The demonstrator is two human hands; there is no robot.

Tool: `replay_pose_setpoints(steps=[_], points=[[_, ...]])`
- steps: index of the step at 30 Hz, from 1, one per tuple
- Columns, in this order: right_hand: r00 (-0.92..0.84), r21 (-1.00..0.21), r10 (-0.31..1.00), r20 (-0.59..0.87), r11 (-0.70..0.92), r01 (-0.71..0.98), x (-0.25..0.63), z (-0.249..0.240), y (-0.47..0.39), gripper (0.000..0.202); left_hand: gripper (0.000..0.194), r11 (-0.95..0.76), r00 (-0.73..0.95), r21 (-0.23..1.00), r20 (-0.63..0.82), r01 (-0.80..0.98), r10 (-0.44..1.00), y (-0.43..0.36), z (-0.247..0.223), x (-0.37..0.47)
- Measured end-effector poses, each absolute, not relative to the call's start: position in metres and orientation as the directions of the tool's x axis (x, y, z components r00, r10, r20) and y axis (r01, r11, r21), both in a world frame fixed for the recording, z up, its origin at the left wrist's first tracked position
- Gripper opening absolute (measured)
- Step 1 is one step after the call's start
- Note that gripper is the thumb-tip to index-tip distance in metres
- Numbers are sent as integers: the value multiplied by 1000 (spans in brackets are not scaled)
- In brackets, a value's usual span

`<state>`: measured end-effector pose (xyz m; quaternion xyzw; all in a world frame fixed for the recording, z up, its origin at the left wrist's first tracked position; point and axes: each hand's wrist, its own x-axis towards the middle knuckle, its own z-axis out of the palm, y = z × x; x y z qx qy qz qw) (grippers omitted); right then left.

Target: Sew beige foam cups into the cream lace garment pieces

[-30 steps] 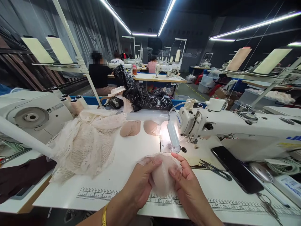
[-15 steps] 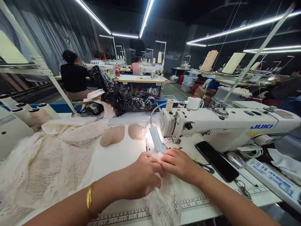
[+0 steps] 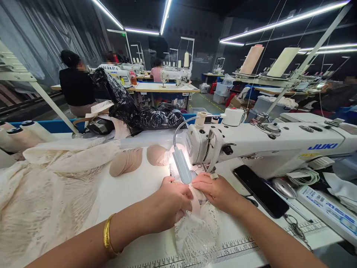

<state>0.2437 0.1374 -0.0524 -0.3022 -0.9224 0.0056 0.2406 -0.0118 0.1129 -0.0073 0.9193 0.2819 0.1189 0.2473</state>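
Cream lace fabric (image 3: 196, 232) hangs toward me over the printed ruler, its upper part under both hands. My left hand (image 3: 173, 203), fingers curled, grips it just below the grey lamp (image 3: 182, 165). On the other side, my right hand (image 3: 219, 190) has its fingertips pressed together on the fabric beside the needle area of the white sewing machine (image 3: 264, 139). The needle is hidden behind the lamp and hands. Beige cup pads (image 3: 126, 162) lie stacked on the table, and another pad (image 3: 157, 155) with lace rests nearer the machine.
A large lace pile (image 3: 52, 193) covers the left side. Right of my hand are a black phone (image 3: 260, 190), keys (image 3: 297, 227) and a long box (image 3: 327, 208). Black plastic (image 3: 156, 118) lies behind. People sit at machines farther back.
The view has shifted slightly. My right hand has moved a little away from my left, so more of the fabric between them shows. The lace below has spread out.
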Motion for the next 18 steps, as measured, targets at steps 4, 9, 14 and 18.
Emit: replay_pose_setpoints(steps=[4,9,14,18], points=[[-661,-198,618,426,776,599,245,-59,140,35,22,-700,806,539,66,468,589,114,-9,-10],[-650,-199,634,419,762,616,244,-58,139,36,21,-703,799,547,98,455,593,114,-12,-10],[-639,-203,643,422,754,624,244,-56,137,37,22,-715,806,543,112,440,581,115,-10,-10],[-640,-205,649,412,750,629,244,-56,137,36,23,-729,813,522,109,443,572,115,-7,-11]])
